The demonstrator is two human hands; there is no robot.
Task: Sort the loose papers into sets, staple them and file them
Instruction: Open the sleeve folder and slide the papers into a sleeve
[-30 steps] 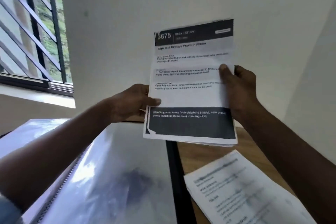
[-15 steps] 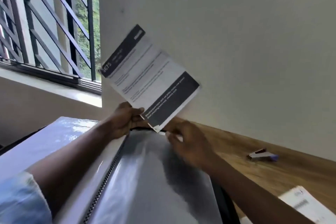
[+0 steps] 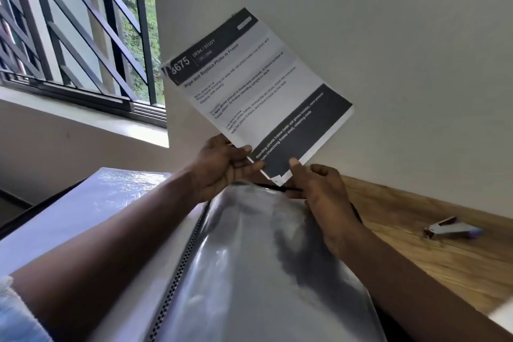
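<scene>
Paper set (image 3: 258, 91), printed | left hand (image 3: 222, 166) pinches edge | right hand (image 3: 319, 191) pinches corner | glossy sleeve (image 3: 263, 272) beneath

Two hands are in view, the left hand (image 3: 222, 166) and the right hand (image 3: 319, 191), along with one printed handout (image 3: 258, 91); how many sheets it has cannot be told. One open folder (image 3: 249, 272) shows two clear plastic pages. Also counted: one stapler (image 3: 451, 229), one wooden desk (image 3: 416, 253), one barred window (image 3: 83, 36) and one white corner of another paper (image 3: 501, 314) at the lower right edge.
</scene>
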